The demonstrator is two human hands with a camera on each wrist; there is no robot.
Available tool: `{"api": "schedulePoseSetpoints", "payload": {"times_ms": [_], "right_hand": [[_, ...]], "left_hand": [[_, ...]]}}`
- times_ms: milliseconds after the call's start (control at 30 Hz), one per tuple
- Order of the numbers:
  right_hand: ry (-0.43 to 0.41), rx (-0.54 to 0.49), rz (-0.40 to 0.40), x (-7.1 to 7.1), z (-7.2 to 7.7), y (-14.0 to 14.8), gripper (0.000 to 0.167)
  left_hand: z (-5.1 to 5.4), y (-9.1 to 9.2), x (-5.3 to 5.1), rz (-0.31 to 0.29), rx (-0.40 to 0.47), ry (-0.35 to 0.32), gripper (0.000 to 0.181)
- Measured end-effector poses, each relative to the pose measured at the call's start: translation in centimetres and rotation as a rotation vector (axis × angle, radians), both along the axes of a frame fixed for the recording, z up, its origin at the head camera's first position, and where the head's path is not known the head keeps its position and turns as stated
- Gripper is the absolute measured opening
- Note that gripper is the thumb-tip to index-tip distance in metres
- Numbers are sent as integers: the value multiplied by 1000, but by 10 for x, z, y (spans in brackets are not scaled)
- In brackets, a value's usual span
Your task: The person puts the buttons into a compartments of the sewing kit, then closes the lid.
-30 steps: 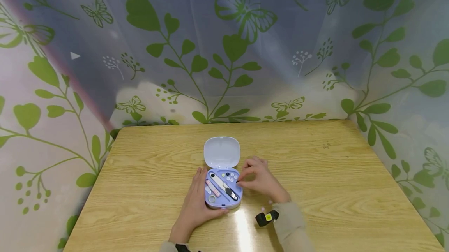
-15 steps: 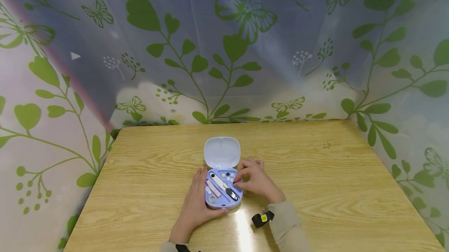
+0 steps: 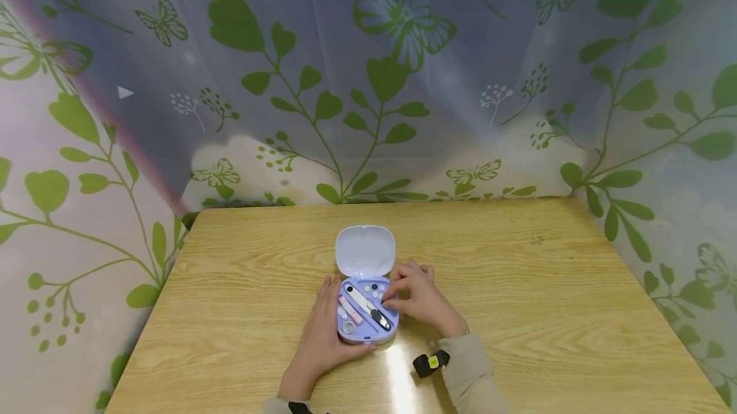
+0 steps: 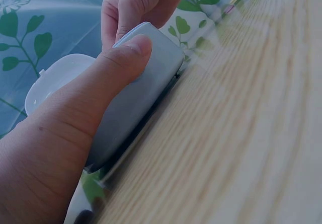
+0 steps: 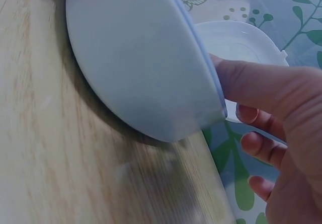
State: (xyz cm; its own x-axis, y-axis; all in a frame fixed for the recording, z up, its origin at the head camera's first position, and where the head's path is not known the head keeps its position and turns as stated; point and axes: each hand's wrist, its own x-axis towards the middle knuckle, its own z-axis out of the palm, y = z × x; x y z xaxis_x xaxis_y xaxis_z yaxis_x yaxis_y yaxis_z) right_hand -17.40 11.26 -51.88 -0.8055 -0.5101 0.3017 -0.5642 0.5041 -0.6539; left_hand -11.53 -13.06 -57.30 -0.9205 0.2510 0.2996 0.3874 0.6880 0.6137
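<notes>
An open lilac sewing kit box [image 3: 359,340] sits on the table, its pale lid [image 3: 365,251] tipped back. My left hand [image 3: 322,337] holds the box, fingers along its left side and thumb [image 4: 138,45] on the front wall. At the right compartment, my right hand [image 3: 423,299] has thumb and index finger together, tips over the rim; a small dark thing at them is barely visible. White-and-black thread snips [image 3: 368,308] lie diagonally across the box. Several small buttons [image 3: 375,286] sit behind them. A pink patterned stick [image 3: 350,310] and a ring-shaped piece [image 3: 348,327] lie left.
The wooden table [image 3: 242,286] spreads on both sides of the box. A leaf-and-butterfly patterned curtain [image 3: 368,113] stands along its back and sides. A black strap with a yellow mark [image 3: 432,363] is at the right wrist.
My right hand has moved slightly left, bringing its fingertips from the box's right edge further into the compartment; it barely moves in the last half second. The left hand and box stay put.
</notes>
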Motion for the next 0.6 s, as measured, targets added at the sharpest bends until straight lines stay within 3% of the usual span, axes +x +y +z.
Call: {"api": "schedulePoseSetpoints", "payload": {"times_ms": [433, 600], "right_hand": [[22, -51, -16, 2, 7, 3, 10], [93, -86, -21, 2, 11, 8, 10]], "left_hand": [[0, -1, 1, -2, 12, 12, 138], [-2, -2, 1, -4, 14, 10, 138]]}}
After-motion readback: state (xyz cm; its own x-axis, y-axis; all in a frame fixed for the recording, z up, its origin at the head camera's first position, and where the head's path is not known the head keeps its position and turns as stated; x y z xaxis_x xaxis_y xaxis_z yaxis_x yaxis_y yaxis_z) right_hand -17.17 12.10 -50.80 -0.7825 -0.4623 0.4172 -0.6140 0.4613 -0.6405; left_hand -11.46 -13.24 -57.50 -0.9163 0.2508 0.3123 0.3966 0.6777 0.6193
